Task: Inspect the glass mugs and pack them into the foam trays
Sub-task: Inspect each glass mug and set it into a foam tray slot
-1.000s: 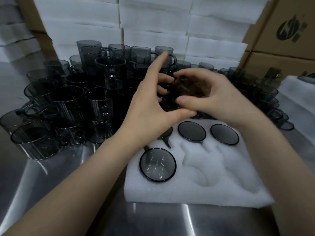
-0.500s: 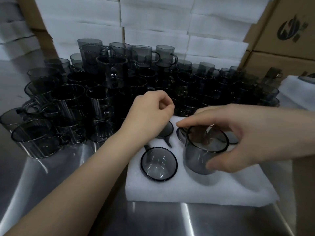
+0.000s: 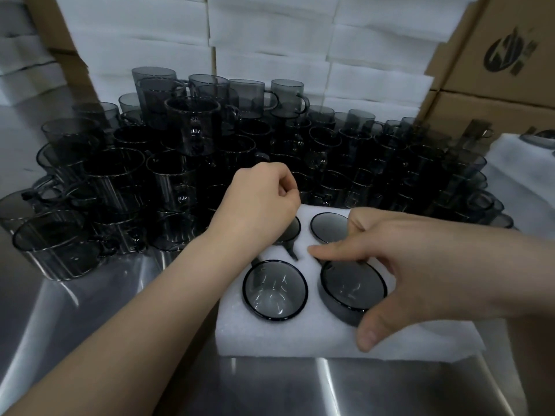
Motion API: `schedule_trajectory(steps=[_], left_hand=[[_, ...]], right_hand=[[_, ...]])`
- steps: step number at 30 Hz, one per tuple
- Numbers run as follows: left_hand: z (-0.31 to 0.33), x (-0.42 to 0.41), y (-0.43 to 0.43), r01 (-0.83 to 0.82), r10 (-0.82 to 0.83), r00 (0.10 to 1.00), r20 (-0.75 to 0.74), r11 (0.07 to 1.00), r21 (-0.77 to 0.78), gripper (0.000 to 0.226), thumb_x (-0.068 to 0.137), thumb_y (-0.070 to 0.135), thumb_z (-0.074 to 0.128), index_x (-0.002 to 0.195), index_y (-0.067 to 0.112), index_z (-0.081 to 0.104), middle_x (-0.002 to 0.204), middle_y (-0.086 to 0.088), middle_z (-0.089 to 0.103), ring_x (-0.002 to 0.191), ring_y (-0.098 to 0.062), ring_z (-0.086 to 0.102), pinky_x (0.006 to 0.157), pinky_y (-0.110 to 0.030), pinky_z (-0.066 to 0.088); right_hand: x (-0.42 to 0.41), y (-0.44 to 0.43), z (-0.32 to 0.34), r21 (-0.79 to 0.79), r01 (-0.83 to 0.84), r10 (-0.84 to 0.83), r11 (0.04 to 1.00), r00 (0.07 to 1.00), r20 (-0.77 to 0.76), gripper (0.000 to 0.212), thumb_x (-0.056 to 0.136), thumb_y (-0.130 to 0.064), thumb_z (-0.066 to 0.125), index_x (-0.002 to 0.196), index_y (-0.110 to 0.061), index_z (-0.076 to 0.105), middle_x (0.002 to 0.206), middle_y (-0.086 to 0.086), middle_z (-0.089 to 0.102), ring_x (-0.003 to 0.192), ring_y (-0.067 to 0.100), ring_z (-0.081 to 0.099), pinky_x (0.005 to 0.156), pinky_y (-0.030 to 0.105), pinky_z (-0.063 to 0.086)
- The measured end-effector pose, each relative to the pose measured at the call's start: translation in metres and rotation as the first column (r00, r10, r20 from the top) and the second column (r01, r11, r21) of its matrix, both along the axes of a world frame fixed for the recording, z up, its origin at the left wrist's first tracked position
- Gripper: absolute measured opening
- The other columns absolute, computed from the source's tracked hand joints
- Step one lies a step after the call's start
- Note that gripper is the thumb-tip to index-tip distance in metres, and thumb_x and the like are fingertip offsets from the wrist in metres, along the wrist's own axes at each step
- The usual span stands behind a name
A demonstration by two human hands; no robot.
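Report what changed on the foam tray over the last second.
The right hand carried the mug down from above the pile and sank it into a front pocket of the foam tray, still gripping its rim. The left hand let go and curled at the tray's back. The front-left mug and the pile stayed put.

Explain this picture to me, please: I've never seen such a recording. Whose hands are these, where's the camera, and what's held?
No machine here: a person works with bare hands, and the camera sits on their head, looking down. The right hand grips a grey glass mug, partly sunk in a pocket of the white foam tray. The left hand is curled in a fist over the tray's far corner, nothing visible in it. Packed mugs already sit in other pockets; many loose mugs crowd the steel table behind.
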State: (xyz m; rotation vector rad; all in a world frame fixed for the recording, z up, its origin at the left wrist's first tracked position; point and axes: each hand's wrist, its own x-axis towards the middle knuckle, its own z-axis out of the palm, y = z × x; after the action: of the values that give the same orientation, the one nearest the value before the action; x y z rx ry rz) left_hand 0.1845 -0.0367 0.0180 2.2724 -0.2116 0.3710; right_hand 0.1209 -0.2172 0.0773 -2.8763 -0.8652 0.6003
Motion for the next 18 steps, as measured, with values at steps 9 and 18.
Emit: schedule_trajectory(steps=[9,18], left_hand=[[0.0,0.0,0.0,0.002,-0.002,1.0,-0.007,1.0,-0.019,0.017,0.087,0.02,0.059,0.073,0.029,0.065,0.064,0.008,0.064,0.069,0.0,0.058,0.054,-0.007,0.043],[-0.002,0.0,0.0,0.007,-0.008,1.0,0.007,0.999,0.047,0.012,0.087,0.022,0.059,0.078,0.027,0.066,0.067,0.009,0.064,0.067,-0.004,0.06,0.064,-0.023,0.051]], right_hand=[[0.0,0.009,0.011,0.041,0.024,-0.025,0.999,1.0,0.019,0.068,0.044,-0.079,0.066,0.104,-0.056,0.044,0.104,-0.036,0.043,0.089,-0.016,0.046,0.062,0.019,0.042],[0.016,0.009,0.017,0.19,0.053,-0.047,0.98,0.998,-0.035,0.046,0.059,-0.068,0.068,0.098,-0.044,0.063,0.083,-0.019,0.065,0.068,0.001,0.062,0.063,0.027,0.053]])
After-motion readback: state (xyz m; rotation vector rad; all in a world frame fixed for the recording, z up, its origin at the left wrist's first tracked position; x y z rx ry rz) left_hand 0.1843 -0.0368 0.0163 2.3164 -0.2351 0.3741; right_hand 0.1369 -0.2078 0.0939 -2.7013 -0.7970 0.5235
